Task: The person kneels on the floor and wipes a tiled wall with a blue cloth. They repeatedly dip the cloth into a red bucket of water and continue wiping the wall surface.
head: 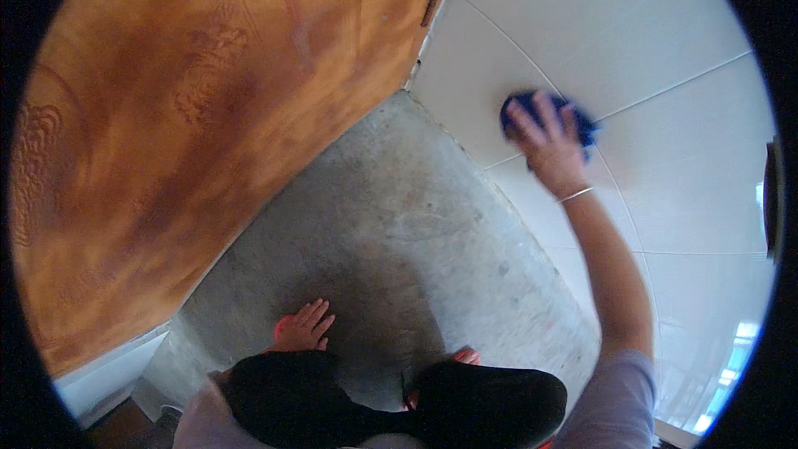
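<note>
With spread fingers, my right hand (552,143) presses a dark blue cloth (586,125) flat against the white tiled wall (679,193); both hand and cloth are blurred. A thin bracelet circles that wrist. Low in the view, near my left knee, my left hand (305,327) has its fingers apart and holds nothing. A piece of something pink-red (283,326) shows beside it, partly hidden by the hand.
A brown wooden door (206,125) with carved patterns and a hinge (432,1) stands at the left, meeting the tiled wall at a corner. Between them lies a grey concrete floor (374,212). A dark object (771,199) is at the far right edge.
</note>
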Demonstrator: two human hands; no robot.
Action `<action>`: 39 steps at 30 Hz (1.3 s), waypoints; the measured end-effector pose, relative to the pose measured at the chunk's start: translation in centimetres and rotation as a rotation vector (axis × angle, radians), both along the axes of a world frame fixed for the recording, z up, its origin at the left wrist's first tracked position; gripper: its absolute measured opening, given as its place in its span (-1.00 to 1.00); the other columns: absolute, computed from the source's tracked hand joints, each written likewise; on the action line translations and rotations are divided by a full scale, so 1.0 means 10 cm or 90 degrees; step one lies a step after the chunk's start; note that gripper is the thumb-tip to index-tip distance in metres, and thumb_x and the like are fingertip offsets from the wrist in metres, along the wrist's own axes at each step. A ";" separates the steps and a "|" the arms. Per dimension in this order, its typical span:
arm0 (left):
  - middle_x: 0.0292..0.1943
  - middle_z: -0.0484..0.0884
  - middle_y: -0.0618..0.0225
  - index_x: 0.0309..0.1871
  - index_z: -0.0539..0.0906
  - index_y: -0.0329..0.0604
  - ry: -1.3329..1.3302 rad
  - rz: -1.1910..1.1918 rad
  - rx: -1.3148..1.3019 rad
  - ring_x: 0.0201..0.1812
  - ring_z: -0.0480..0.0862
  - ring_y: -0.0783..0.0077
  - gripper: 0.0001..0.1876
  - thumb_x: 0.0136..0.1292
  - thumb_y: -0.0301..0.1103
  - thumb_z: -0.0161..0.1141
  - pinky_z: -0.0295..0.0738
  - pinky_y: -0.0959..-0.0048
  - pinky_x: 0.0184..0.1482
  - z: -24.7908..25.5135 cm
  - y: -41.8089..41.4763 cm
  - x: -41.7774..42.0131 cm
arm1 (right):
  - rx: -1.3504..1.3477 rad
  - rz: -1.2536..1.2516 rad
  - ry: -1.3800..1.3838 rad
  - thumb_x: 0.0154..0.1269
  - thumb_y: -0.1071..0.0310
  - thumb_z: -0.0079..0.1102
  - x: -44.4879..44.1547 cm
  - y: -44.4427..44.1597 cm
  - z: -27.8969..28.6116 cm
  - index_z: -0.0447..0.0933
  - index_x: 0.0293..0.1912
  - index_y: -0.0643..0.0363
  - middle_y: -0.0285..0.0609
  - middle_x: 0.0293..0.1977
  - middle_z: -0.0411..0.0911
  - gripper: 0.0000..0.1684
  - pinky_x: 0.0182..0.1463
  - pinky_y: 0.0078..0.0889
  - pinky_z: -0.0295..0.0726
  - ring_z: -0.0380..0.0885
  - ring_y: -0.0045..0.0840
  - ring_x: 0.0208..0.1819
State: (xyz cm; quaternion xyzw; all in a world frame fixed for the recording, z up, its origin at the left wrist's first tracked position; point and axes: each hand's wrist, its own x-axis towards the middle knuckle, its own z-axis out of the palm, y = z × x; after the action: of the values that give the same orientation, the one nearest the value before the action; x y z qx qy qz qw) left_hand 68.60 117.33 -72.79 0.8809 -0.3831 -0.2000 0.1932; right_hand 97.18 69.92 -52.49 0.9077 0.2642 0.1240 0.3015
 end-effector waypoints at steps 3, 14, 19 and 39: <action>0.39 0.19 -0.05 0.29 0.35 -0.22 -0.041 -0.011 -0.065 0.43 0.17 -0.02 -0.41 0.22 -0.17 0.13 0.05 0.01 0.42 -0.12 0.03 0.01 | -0.015 -0.043 0.170 0.21 0.19 0.07 -0.32 -0.19 -0.71 0.61 0.01 -0.19 -0.33 0.30 0.25 -0.64 0.12 -0.11 0.34 0.17 -0.23 0.33; 0.31 0.38 0.10 0.10 0.51 -0.09 -0.105 0.064 -0.068 0.30 0.41 0.04 -0.45 0.00 -0.11 0.27 0.43 0.09 0.21 -0.25 0.21 -0.15 | 0.107 0.028 -0.666 0.19 -0.02 0.17 0.47 0.18 1.75 0.34 0.23 -0.60 -0.29 0.32 0.20 -0.41 0.24 0.28 0.05 0.13 -0.14 0.32; 0.35 0.27 -0.01 0.18 0.45 -0.24 0.008 0.036 -0.121 0.41 0.22 -0.02 -0.51 0.17 -0.30 0.17 0.13 0.08 0.41 -0.34 0.20 -0.10 | -0.049 0.004 -0.195 0.16 0.18 0.16 0.66 0.47 0.15 0.35 0.27 -0.52 -0.50 0.48 -0.10 -0.34 0.40 0.42 -0.23 -0.10 -0.20 0.49; 0.39 0.26 0.07 0.18 0.45 -0.25 -0.019 -0.018 -0.038 0.44 0.17 0.11 -0.55 0.31 -0.17 0.02 0.04 0.19 0.46 -0.25 0.21 -0.06 | 0.052 0.026 -0.318 0.20 0.17 0.14 1.25 1.03 0.54 0.41 0.23 -0.39 -0.37 0.44 0.02 -0.44 0.36 0.28 0.01 -0.08 -0.11 0.47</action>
State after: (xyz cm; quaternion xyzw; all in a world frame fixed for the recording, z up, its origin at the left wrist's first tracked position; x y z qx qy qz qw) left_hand 68.02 119.40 -75.27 0.8721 -0.4042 -0.1784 0.2105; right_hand 109.66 80.17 -47.13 0.8548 0.1948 0.3610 0.3179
